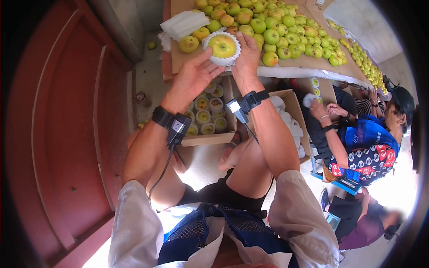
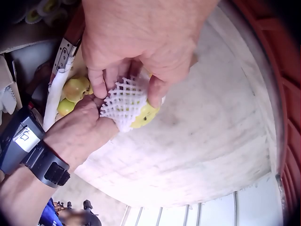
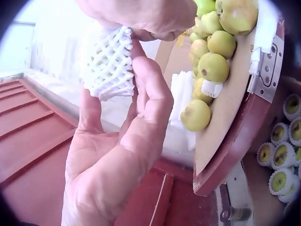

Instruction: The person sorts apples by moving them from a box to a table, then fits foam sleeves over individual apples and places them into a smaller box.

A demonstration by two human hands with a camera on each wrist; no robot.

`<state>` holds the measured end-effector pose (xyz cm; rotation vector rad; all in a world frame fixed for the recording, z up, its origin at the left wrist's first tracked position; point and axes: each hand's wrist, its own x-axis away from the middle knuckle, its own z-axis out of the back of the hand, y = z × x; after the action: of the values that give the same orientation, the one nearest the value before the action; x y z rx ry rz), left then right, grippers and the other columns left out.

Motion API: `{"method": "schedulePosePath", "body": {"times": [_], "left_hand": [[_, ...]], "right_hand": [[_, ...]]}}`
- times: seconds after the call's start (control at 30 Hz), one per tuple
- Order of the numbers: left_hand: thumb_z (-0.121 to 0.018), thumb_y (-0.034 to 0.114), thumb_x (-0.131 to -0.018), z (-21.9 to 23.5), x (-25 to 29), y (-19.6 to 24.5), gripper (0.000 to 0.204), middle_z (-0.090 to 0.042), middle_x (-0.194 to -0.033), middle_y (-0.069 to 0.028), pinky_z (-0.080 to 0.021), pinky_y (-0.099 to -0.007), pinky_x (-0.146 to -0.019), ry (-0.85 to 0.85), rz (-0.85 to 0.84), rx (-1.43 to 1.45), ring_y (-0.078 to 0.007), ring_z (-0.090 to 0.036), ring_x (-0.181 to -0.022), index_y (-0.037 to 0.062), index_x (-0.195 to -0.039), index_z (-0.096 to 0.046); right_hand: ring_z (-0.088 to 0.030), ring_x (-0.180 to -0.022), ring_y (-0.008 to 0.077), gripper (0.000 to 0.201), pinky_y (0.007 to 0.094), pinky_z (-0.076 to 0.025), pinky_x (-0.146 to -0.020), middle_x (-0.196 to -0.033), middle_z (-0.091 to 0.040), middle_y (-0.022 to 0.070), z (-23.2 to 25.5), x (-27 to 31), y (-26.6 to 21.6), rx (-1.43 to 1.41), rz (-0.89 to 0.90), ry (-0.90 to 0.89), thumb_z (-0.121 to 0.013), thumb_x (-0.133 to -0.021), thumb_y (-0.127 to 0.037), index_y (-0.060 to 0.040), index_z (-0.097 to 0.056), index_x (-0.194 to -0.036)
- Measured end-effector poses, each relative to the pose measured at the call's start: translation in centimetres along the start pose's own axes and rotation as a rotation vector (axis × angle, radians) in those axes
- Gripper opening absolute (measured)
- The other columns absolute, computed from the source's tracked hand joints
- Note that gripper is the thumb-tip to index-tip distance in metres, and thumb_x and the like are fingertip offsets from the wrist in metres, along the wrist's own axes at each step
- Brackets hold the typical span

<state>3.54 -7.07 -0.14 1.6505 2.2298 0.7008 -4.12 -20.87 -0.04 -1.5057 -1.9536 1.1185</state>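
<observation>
A yellow-green apple (image 1: 223,46) with a reddish patch sits in a white foam net (image 2: 123,104), raised at the near edge of the table. My left hand (image 1: 194,76) grips it from the left, thumb against the side of the net. From the other side my right hand (image 1: 246,58) holds it, fingers along the net in the right wrist view. Close behind the hands lie loose apples (image 1: 271,36) in a wide heap. A stack of flat white foam nets (image 1: 184,24) rests at the table's left corner, beside a single apple (image 1: 188,44).
Below the table edge stands a cardboard box (image 1: 210,140) of netted apples. Right of it is another box (image 1: 303,134) with white foam nets. A person (image 1: 366,147) sits at the right, holding a white netted item. A red door (image 1: 67,125) is at the left.
</observation>
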Motion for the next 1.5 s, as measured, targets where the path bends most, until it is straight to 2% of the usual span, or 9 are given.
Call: {"method": "schedulePosePath", "body": {"times": [0.43, 0.5, 0.67, 0.77, 0.87, 1.17, 1.27, 1.37, 1.5], "left_hand": [[-0.065, 0.028, -0.103, 0.5, 1.0, 1.3, 0.046, -0.063, -0.133, -0.0128, -0.049, -0.0413, -0.103, 0.034, -0.065, -0.104, -0.0276, -0.062, -0.124, 0.0049, -0.141, -0.052], [-0.068, 0.026, -0.101, 1.6, 1.1, 2.4, 0.040, -0.068, -0.125, -0.0115, -0.052, -0.0392, -0.096, 0.061, -0.022, -0.117, -0.0233, -0.066, -0.117, 0.0046, -0.133, -0.059], [-0.066, 0.023, -0.102, 0.1, 5.5, 5.1, 0.042, -0.068, -0.125, -0.0111, -0.056, -0.0355, -0.097, 0.052, -0.015, -0.354, -0.0209, -0.067, -0.112, 0.0033, -0.137, -0.056], [-0.067, 0.026, -0.101, 1.6, 6.9, 5.9, 0.043, -0.069, -0.124, -0.0087, -0.056, -0.0341, -0.095, 0.038, 0.022, -0.426, -0.0187, -0.068, -0.110, 0.0043, -0.137, -0.057], [-0.066, 0.027, -0.101, 2.3, 8.1, 6.5, 0.040, -0.070, -0.121, -0.0073, -0.056, -0.0326, -0.093, 0.040, 0.058, -0.474, -0.0174, -0.068, -0.106, 0.0049, -0.134, -0.059], [-0.071, 0.035, -0.098, 2.4, 9.6, 6.1, 0.046, -0.069, -0.118, -0.0060, -0.055, -0.0293, -0.089, 0.028, 0.072, -0.663, -0.0143, -0.066, -0.104, 0.0056, -0.132, -0.061], [-0.074, 0.043, -0.095, 2.3, 10.5, 5.7, 0.056, -0.066, -0.120, -0.0074, -0.052, -0.0298, -0.090, 0.037, 0.086, -0.749, -0.0157, -0.063, -0.110, 0.0056, -0.134, -0.058], [-0.075, 0.049, -0.093, 1.3, 11.8, 6.3, 0.063, -0.063, -0.123, -0.0090, -0.050, -0.0306, -0.090, 0.194, 0.039, -0.901, -0.0177, -0.060, -0.116, 0.0054, -0.134, -0.055], [-0.073, 0.045, -0.095, 3.8, 9.6, 7.4, 0.055, -0.064, -0.119, -0.0107, -0.050, -0.0306, -0.086, 0.291, -0.177, -0.813, -0.0196, -0.061, -0.114, 0.0043, -0.129, -0.058]], "right_hand": [[-0.068, -0.098, 0.0194, 0.042, 0.0308, -0.054, -0.086, -0.112, -0.072, 0.0154, 1.3, 0.0, 0.5, 0.635, 0.247, -0.216, -0.071, -0.095, -0.017, 0.0076, -0.061, -0.128], [-0.063, -0.076, 0.0145, 0.025, 0.0310, -0.051, -0.070, -0.084, -0.070, 0.0043, 0.4, 0.2, -0.5, 0.773, 0.097, -0.237, -0.057, -0.104, -0.021, -0.0027, -0.069, -0.116], [-0.068, -0.100, 0.0209, 0.044, 0.0326, -0.053, -0.085, -0.108, -0.072, 0.0158, -2.9, 4.5, -6.6, 1.009, 0.153, -0.572, -0.061, -0.102, -0.035, 0.0041, -0.066, -0.122], [-0.067, -0.110, 0.0257, 0.053, 0.0346, -0.052, -0.095, -0.116, -0.071, 0.0191, -5.8, 8.7, -10.0, 1.075, -0.130, -0.706, -0.068, -0.098, -0.035, 0.0033, -0.059, -0.134], [-0.064, -0.116, 0.0302, 0.068, 0.0369, -0.051, -0.100, -0.126, -0.067, 0.0218, -5.4, 9.6, -9.2, 1.148, 0.099, -0.990, -0.076, -0.092, -0.032, 0.0005, -0.049, -0.145], [-0.059, -0.128, 0.0370, 0.087, 0.0414, -0.050, -0.105, -0.138, -0.060, 0.0261, -5.2, 11.6, -6.6, 1.635, 0.297, -0.954, -0.083, -0.081, -0.038, -0.0024, -0.042, -0.150], [-0.058, -0.129, 0.0407, 0.087, 0.0400, -0.048, -0.108, -0.145, -0.055, 0.0239, -6.0, 12.1, -7.4, 1.657, -0.113, -0.944, -0.080, -0.085, -0.035, -0.0071, -0.037, -0.155], [-0.068, -0.104, 0.0259, 0.063, 0.0354, -0.053, -0.091, -0.116, -0.071, 0.0190, -2.1, 11.5, -4.3, 1.465, 0.212, -0.966, -0.076, -0.086, -0.026, 0.0050, -0.055, -0.136], [-0.069, -0.111, 0.0336, 0.083, 0.0374, -0.052, -0.095, -0.123, -0.069, 0.0250, 3.0, 9.1, 0.5, 1.592, -0.239, -1.140, -0.076, -0.078, -0.038, 0.0061, -0.050, -0.143]]}}
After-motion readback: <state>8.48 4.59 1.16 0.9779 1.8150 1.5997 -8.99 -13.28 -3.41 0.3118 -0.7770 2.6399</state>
